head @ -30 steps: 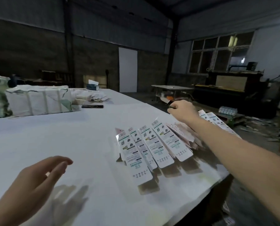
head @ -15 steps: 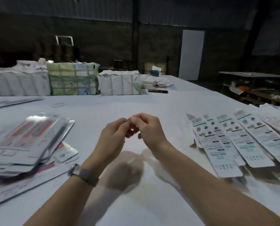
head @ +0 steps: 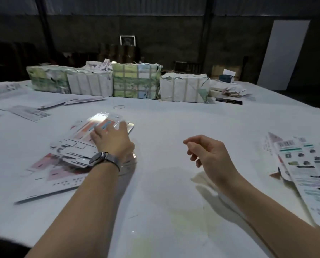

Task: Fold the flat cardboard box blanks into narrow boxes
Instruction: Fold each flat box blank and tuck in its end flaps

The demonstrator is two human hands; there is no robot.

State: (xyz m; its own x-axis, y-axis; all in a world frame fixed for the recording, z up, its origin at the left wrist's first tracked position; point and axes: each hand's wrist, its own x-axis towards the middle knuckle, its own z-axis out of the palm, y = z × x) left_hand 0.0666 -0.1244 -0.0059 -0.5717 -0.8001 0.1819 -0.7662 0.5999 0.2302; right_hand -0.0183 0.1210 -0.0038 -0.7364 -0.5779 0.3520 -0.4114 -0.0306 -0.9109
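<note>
Down at nine o'clock on the white table (head: pixel 174 211): left hand (head: pixel 112 139), fingers straight and spread, resting flat on top of the stack of flat box blanks (head: pixel 77 146). Silver wristwatch (head: pixel 101 158) on that wrist. Blanks glossy, printed in pink, red and pale blue, fanned untidily, the lowest sheets jutting out toward seven o'clock.

Near three o'clock from that hand, well apart from it: right hand (head: pixel 207 155), raised just off the table, fingers loosely curled, holding nothing, shadow beneath.

Further out at three o'clock, at the frame edge: row of folded narrow boxes (head: pixel 304 172), overlapping side by side, white with barcodes, green bars and small dark pictures.

Up at twelve o'clock, along the far side of the table: four wrapped bundles (head: pixel 135 82), two greenish, two whitish, standing in a line and touching. Just beyond the blanks, between them and the bundles: thin rubber band (head: pixel 119 107) lying in a loop. Toward one o'clock: dark flat phone-like object (head: pixel 229 101) beside loose paper scraps and a teal tissue box (head: pixel 227 77). Toward ten o'clock: a few scattered loose blanks (head: pixel 29 112), blurred.
</note>
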